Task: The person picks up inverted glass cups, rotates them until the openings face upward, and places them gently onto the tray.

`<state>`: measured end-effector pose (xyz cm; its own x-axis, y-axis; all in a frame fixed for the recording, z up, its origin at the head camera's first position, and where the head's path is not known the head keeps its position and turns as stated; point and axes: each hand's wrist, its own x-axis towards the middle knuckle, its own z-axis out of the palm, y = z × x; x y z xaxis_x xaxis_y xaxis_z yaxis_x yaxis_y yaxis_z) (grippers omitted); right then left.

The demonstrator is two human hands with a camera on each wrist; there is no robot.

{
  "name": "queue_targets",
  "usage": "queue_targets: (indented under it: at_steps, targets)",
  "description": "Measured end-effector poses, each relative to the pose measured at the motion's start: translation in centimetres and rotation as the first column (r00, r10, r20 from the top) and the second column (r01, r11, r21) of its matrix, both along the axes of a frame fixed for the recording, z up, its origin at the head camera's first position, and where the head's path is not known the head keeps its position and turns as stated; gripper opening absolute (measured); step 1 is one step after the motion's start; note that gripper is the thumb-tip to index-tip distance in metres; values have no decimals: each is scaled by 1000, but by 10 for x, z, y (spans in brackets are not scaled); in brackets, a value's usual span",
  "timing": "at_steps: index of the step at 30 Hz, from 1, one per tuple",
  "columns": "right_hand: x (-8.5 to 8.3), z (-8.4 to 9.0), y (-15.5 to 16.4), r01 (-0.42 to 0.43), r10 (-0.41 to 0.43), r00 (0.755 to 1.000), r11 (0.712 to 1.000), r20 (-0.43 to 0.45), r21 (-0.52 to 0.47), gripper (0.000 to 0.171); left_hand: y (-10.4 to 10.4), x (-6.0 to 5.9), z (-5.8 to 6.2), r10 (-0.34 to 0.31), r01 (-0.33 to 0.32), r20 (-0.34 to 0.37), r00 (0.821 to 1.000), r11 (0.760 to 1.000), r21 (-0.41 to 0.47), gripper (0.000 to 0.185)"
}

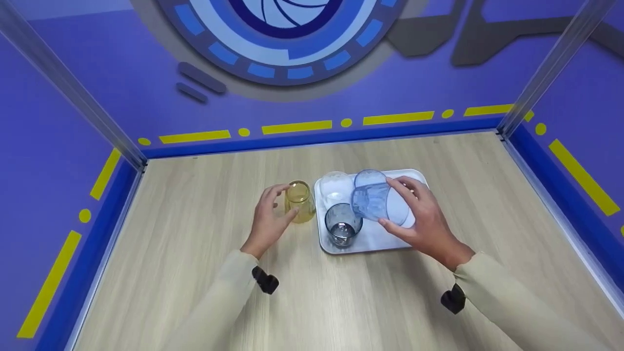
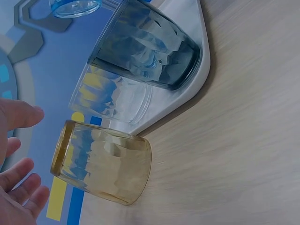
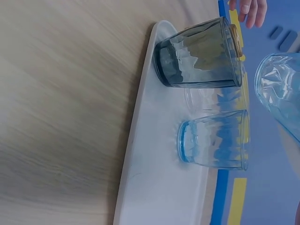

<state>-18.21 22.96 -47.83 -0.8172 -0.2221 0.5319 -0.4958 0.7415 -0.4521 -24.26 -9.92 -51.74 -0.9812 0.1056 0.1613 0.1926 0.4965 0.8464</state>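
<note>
On tray [image 1: 331,248]: three glasses, right hand [image 1: 424,222] gripping fourth [image 1: 378,201], left hand [image 1: 268,219] open by yellow glass [image 1: 300,201].

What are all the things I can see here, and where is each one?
Table: one, pale wood grain, under everything.
Walls: purple with yellow dashes and a blue circular design, on three sides.
Tray: one, white, on the table right of centre.
Grey glass: one, smoky grey, upright at the tray's near left.
Clear glass: one, colourless, on the tray behind the grey one.
Standing blue glass: one, pale blue, upright on the tray.
Held blue glass: one, pale blue, tilted above the tray.
Yellow glass: one, amber, on the table left of the tray.
Left hand: beige sleeve, fingers spread beside the yellow glass.
Right hand: beige sleeve, grips the held blue glass.
</note>
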Motion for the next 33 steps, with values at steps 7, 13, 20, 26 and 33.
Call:
queue_targets:
  at_steps: [7, 13, 20, 26, 33]
  targets:
    - [1, -2, 3, 5, -5, 1000, 1000, -10, 4, 80, 1, -2, -1, -4, 4, 16, 1000, 1000, 0, 53]
    - [1, -4, 5, 16, -16, 1000, 1000, -14, 21, 80, 3, -4, -2, -11, 11, 14, 1000, 1000, 4, 55]
    - [2, -4, 8, 14, -13, 1000, 999, -18, 29, 80, 6, -6, -2, -21, 21, 13, 1000, 1000, -2, 56]
    - [2, -4, 9, 22, -22, 1000, 999, -8, 28, 80, 7, -7, -5, -25, 25, 12, 1000, 1000, -2, 55]
    - [3, -6, 10, 39, -39, 999, 999, -2, 28, 80, 7, -8, -6, -25, 25, 22, 999, 1000, 1, 56]
